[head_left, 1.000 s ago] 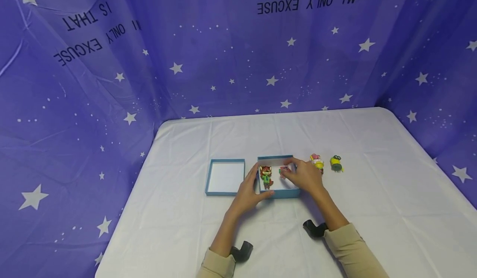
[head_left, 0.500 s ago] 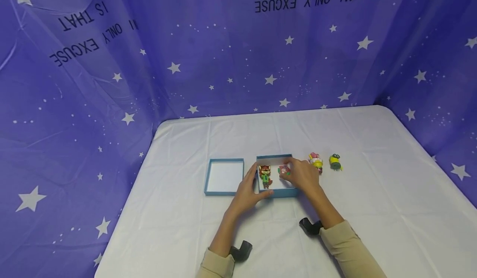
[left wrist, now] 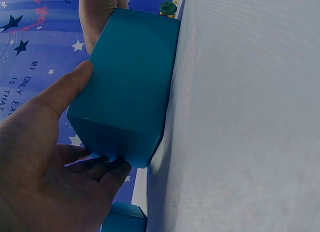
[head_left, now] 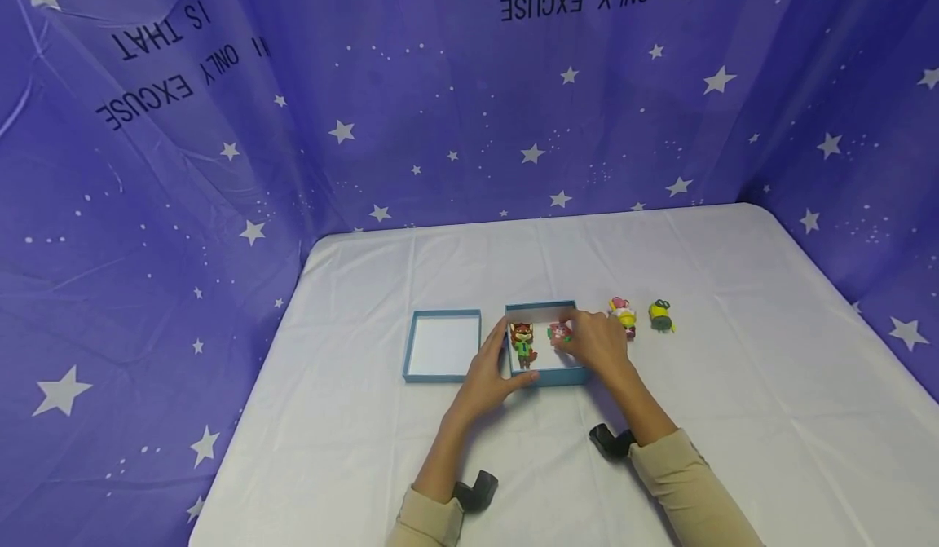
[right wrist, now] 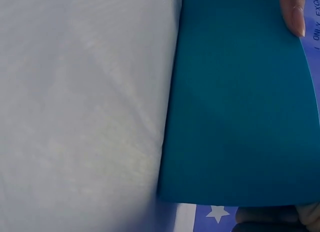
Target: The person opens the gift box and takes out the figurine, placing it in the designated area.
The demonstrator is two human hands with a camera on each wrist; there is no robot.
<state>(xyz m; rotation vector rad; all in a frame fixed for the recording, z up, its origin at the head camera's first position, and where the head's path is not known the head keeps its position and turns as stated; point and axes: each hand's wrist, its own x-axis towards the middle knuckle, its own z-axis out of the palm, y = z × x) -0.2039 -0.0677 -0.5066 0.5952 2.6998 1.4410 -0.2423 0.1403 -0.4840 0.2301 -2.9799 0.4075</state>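
A blue open-topped box stands on the white table, and a fox figurine in a green shirt lies in its left part. My left hand grips the box's left side, thumb at the front rim and fingers along the side wall; the left wrist view shows this hand close up. Reaching over the right wall, my right hand pinches a small pink-and-green figurine inside the box. That hand hides part of the figurine. The box's front wall fills much of the right wrist view.
A shallow blue lid with a white inside lies left of the box. Right of my right hand are a pink, white and yellow figurine and a yellow-green one. A purple star-printed curtain surrounds the table.
My right thumb and fingers have shifted slightly, and more of the pink-and-green figurine shows. My left hand keeps its hold on the box.
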